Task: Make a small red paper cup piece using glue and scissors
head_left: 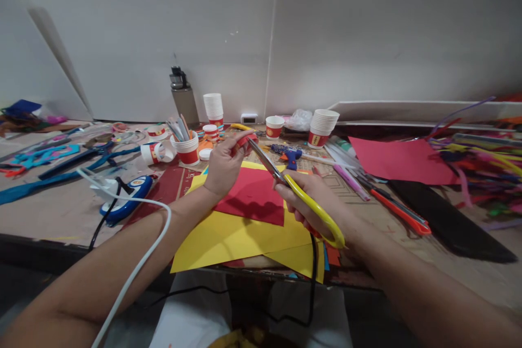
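My left hand (223,166) pinches a small red piece (244,140) that looks like paper; the fingers hide part of it. Closed around yellow-handled scissors (316,207) is my right hand (304,190). The scissor blades point up and left, and their tips meet the red piece at my left fingers. Whether the blades are cutting into it I cannot tell. Below both hands, a red sheet (261,196) lies on yellow sheets (216,244) at the front of the table.
Paper cups (322,122) stand in stacks at the back, near a bottle (184,98). A blue glue gun (291,157) lies behind my right hand. On the right are a red cutter knife (402,211) and another red sheet (402,160). A white cable (150,250) crosses over my left forearm.
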Available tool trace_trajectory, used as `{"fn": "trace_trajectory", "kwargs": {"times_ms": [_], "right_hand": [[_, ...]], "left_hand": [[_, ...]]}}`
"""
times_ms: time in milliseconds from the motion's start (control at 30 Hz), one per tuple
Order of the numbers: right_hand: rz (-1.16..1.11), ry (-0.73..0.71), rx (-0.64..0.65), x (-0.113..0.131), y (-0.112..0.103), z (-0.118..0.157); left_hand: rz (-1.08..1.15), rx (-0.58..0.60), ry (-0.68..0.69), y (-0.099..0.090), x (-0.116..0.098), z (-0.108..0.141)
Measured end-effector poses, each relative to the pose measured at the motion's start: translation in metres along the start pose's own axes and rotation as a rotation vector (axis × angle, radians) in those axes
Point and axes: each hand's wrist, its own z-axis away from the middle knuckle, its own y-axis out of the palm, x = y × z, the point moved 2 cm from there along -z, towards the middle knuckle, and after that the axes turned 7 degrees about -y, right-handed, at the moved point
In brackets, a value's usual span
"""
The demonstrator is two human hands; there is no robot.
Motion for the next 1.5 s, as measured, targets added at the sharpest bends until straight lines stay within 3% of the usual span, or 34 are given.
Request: {"fn": "trace_trajectory", "kwargs": {"times_ms": [1233,1500], "right_hand": [[-0.020,-0.107,0.044,0.0057,-0.0044,-0.0014],[-0.087,-0.047,0.046,0.0043,-0.0019,0.0020]], "left_hand": [[0.040,0.030,-0.039,0.0004,0.0020,-0.0003],[0.046,0.040,-0.034,0.0002,0.0028,-0.0004]]}}
